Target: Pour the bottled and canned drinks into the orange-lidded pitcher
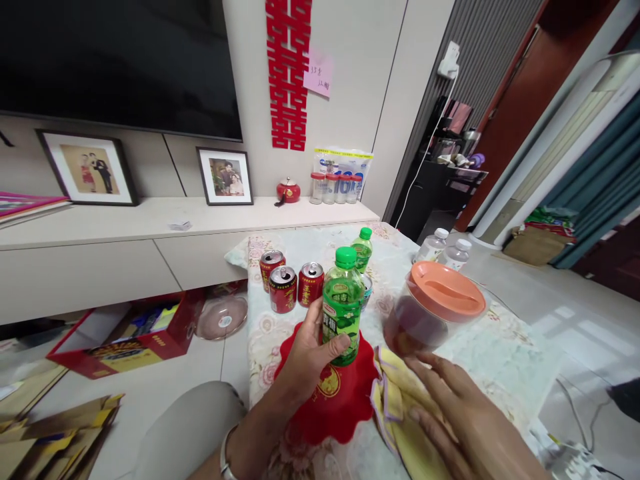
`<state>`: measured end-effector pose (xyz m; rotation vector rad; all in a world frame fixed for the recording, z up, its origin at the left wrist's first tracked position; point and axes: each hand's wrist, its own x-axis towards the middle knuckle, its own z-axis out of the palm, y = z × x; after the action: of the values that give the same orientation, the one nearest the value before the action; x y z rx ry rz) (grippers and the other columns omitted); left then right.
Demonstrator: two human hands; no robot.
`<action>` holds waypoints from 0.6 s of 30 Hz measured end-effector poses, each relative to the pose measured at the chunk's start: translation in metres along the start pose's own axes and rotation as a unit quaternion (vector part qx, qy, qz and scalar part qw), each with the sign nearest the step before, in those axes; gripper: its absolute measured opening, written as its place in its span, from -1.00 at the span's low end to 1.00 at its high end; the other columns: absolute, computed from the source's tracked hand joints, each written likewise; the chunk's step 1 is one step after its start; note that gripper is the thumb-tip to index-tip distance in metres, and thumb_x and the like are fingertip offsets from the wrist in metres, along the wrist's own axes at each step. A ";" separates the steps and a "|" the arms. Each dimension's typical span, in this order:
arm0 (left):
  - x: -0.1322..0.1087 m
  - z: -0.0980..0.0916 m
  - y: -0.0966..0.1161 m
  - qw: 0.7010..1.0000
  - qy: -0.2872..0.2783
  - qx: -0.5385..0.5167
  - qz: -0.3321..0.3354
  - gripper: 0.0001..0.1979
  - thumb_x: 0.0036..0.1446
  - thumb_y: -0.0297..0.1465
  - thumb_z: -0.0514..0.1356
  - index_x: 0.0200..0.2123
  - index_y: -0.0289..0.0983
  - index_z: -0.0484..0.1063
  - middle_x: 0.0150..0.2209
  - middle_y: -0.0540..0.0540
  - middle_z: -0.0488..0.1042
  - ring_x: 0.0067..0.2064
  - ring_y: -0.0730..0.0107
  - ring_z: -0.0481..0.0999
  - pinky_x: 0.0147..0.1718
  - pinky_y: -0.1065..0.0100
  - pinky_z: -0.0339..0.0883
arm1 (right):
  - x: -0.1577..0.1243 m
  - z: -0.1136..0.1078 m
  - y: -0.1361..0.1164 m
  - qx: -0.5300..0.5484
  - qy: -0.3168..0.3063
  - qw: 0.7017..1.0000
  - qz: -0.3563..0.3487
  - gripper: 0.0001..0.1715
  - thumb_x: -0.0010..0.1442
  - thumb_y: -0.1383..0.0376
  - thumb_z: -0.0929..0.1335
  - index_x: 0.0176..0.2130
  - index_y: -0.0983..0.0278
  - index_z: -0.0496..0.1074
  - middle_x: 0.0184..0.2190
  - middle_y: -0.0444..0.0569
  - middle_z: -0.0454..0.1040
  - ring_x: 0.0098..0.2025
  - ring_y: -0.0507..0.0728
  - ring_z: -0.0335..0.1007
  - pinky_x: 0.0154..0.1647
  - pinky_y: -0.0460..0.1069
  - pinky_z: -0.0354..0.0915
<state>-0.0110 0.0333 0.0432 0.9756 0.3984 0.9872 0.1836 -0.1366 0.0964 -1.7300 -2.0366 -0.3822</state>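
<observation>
My left hand is wrapped round a green-capped plastic drink bottle, which is upright above a red scalloped tray. Green shows through the bottle and its label. On the right, my right hand is on a folded yellow cloth with purple edging, thumb and fingers bent against it. The cloth overlaps the tray's right edge. Behind the held bottle stands a second green bottle. A can beside it is mostly hidden. Several opened red cans, one of them a red can, stand to the left.
A clear pitcher with an orange lid holds dark liquid on the flowered tablecloth. Two white-capped bottles stand behind it. Picture frames and lidded jars line the white cabinet. A red box lies on the floor, left.
</observation>
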 end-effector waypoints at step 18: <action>0.003 -0.003 -0.005 0.972 -0.203 0.043 -0.107 -0.21 -0.10 -0.11 0.59 0.20 -0.08 0.47 -0.02 -0.09 0.64 0.17 -0.15 0.55 0.16 0.01 0.37 | 0.126 -0.050 -0.028 0.163 -0.041 0.984 0.052 -0.85 0.25 0.34 0.46 -0.13 0.23 0.52 -0.29 -0.07 0.54 -0.24 0.14 0.49 -0.26 0.05 0.38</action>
<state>-0.0089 0.0368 0.0380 1.1574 0.1971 0.5600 0.1479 -0.0571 0.2047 -1.6604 -1.9260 0.0551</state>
